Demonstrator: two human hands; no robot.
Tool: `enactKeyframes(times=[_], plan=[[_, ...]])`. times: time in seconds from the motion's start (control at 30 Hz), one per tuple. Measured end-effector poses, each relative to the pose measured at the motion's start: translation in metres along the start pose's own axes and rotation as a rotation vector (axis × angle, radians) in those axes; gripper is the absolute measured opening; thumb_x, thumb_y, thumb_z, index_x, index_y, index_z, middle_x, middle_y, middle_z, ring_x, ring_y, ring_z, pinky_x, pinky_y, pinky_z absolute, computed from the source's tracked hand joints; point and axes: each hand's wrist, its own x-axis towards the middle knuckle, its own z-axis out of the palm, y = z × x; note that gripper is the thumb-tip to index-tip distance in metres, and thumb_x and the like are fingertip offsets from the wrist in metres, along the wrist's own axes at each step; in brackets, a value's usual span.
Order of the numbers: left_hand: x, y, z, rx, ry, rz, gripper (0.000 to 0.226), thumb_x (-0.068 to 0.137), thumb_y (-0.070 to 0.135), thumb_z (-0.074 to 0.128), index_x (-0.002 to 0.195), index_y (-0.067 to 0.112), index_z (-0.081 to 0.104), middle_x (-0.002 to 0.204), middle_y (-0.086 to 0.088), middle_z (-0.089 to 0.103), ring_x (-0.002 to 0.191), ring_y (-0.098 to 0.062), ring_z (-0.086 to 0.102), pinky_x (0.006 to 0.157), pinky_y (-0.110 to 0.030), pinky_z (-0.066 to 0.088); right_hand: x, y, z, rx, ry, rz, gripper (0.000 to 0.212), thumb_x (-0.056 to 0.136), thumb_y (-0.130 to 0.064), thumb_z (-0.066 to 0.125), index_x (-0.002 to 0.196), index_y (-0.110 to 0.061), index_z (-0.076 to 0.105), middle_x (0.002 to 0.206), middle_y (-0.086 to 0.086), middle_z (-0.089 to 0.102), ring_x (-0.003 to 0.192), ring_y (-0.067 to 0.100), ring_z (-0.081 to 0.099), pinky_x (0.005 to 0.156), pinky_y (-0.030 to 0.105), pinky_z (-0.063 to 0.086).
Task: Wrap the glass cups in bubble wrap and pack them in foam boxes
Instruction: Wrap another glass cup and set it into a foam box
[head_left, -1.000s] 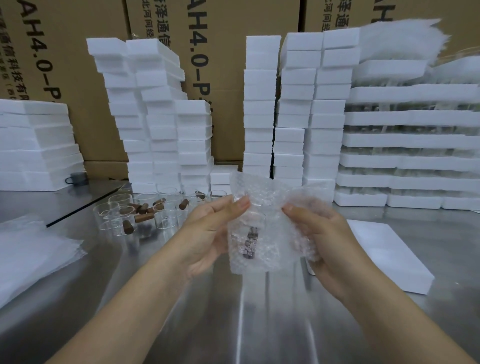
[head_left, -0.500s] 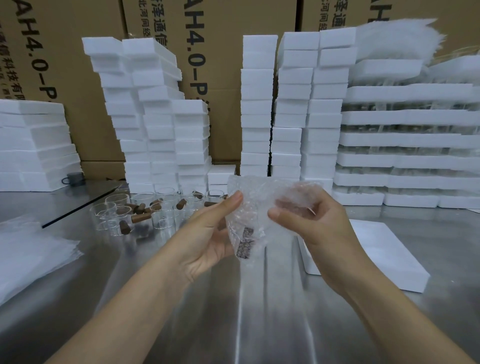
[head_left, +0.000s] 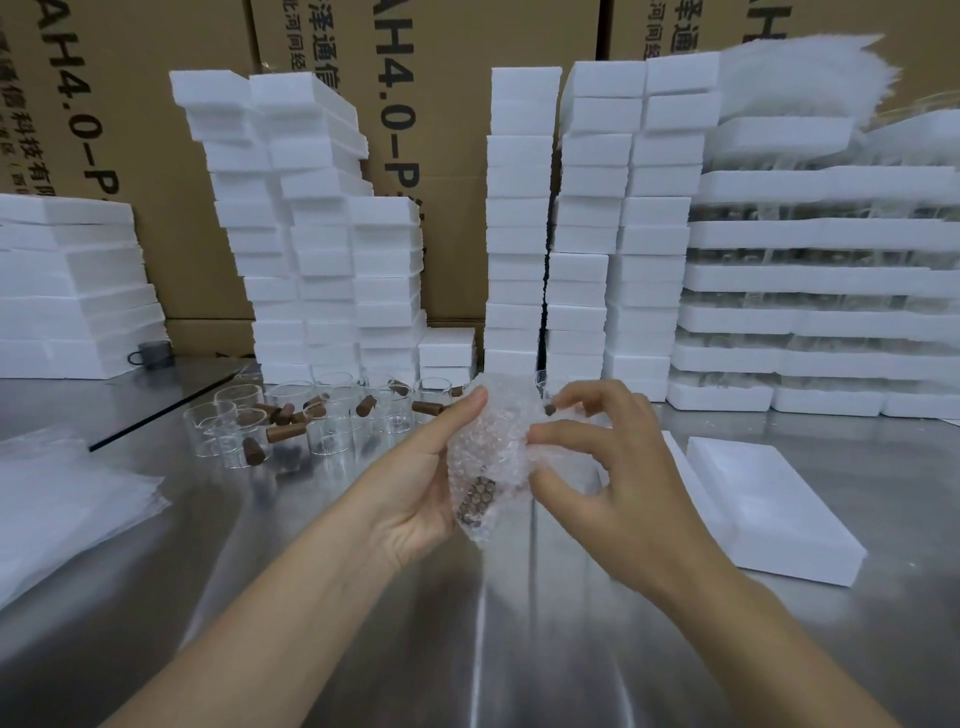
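Gripping the bubble wrap bundle (head_left: 491, 441) in the left hand (head_left: 415, 488) to steady it, the person pinches loose folds with right hand (head_left: 618, 488) fingers (head_left: 569, 433), likely closing the wrap.

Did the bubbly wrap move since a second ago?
Yes. The bubble wrap has had its right side folded in leftward, away from the flat foam box, so the bundle looks narrower.

"AH4.0-P" printed sideways on brown cardboard boxes (head_left: 447, 171); Chinese characters alongside
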Motion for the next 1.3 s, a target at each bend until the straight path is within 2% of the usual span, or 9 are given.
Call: enactKeyframes(times=[0.17,0.27,0.33,0.5,0.67,0.97,1.03,1.2,1.3], plan=[[0.002,0.002,-0.004,0.105,0.020,0.080,0.039,0.097,0.032,0.077,0.126,0.006,0.078,0.135,-0.022,0.072,0.126,-0.036,0.071,0.102,-0.049,0.060,0.007,-0.009,-0.005,0.513,-0.226,0.451,0.054,0.073,-0.089,0.060,0.100,-0.047,0.079,0.134,-0.030,0.058,0.119,-0.017,0.053,0.102,0.035,0.053],[0.001,0.001,-0.005,0.146,0.029,0.116,0.037,0.094,0.028,0.082,0.123,0.006,0.079,0.132,-0.023,0.073,0.121,-0.037,0.073,0.093,-0.046,0.064,0.007,-0.002,-0.002,0.689,-0.228,0.529,0.051,0.079,-0.067,0.077,0.088,-0.017,0.076,0.095,-0.011,0.072,0.095,0.004,0.067,0.086,0.035,0.064],[0.001,0.000,-0.004,0.151,0.023,0.132,0.038,0.093,0.028,0.082,0.123,0.005,0.079,0.132,-0.024,0.073,0.121,-0.039,0.073,0.096,-0.049,0.063,0.007,0.000,0.001,0.725,-0.170,0.494,0.036,0.080,-0.048,0.086,0.072,-0.020,0.065,0.076,-0.009,0.062,0.080,0.009,0.064,0.078,0.028,0.061],[0.001,0.000,-0.004,0.129,-0.035,0.101,0.040,0.100,0.031,0.075,0.130,0.005,0.076,0.138,-0.022,0.070,0.128,-0.038,0.069,0.105,-0.051,0.058,0.008,0.003,-0.001,0.707,-0.055,0.447,0.023,0.081,-0.018,0.090,0.079,-0.023,0.068,0.088,0.004,0.078,0.069,0.016,0.071,0.051,0.016,0.049],[0.000,-0.007,0.000,0.177,-0.070,0.047,0.038,0.102,0.039,0.071,0.128,0.013,0.078,0.136,-0.018,0.073,0.123,-0.033,0.073,0.092,-0.048,0.064,0.004,0.005,0.006,0.418,0.159,0.402,0.046,0.078,-0.022,0.091,0.098,-0.033,0.050,0.096,0.004,0.072,0.087,0.033,0.069,0.078,0.055,0.059],[0.002,-0.006,0.002,0.226,0.027,0.063,0.049,0.097,0.055,0.067,0.125,0.016,0.080,0.133,-0.018,0.074,0.124,-0.034,0.073,0.109,-0.056,0.056,0.000,-0.005,0.007,0.269,0.020,0.228,0.008,0.096,-0.035,0.071,0.096,-0.043,0.074,0.101,-0.030,0.069,0.094,0.001,0.063,0.074,0.014,0.043],[0.002,-0.006,0.001,0.241,0.036,0.063,0.049,0.095,0.055,0.069,0.122,0.016,0.081,0.129,-0.018,0.076,0.118,-0.033,0.075,0.107,-0.054,0.057,-0.001,-0.009,0.007,0.235,-0.116,0.182,0.021,0.101,-0.029,0.062,0.087,-0.043,0.069,0.103,-0.025,0.067,0.090,0.003,0.060,0.074,0.014,0.041],[0.001,-0.009,0.001,0.249,0.038,0.059,0.056,0.093,0.052,0.074,0.130,0.010,0.076,0.128,-0.019,0.076,0.110,-0.031,0.077,0.085,-0.039,0.065,-0.002,-0.009,0.006,0.252,-0.294,0.186,0.023,0.099,-0.015,0.055,0.076,-0.012,0.050,0.085,0.008,0.052,0.080,0.026,0.053,0.082,0.049,0.049],[0.003,-0.009,0.000,0.192,0.061,0.062,0.053,0.095,0.055,0.071,0.126,0.012,0.079,0.130,-0.018,0.076,0.120,-0.034,0.074,0.098,-0.045,0.063,-0.001,-0.006,0.007,0.275,-0.177,0.212,0.009,0.097,-0.025,0.062,0.091,-0.025,0.068,0.084,-0.009,0.063,0.078,0.016,0.061,0.074,0.024,0.047]])
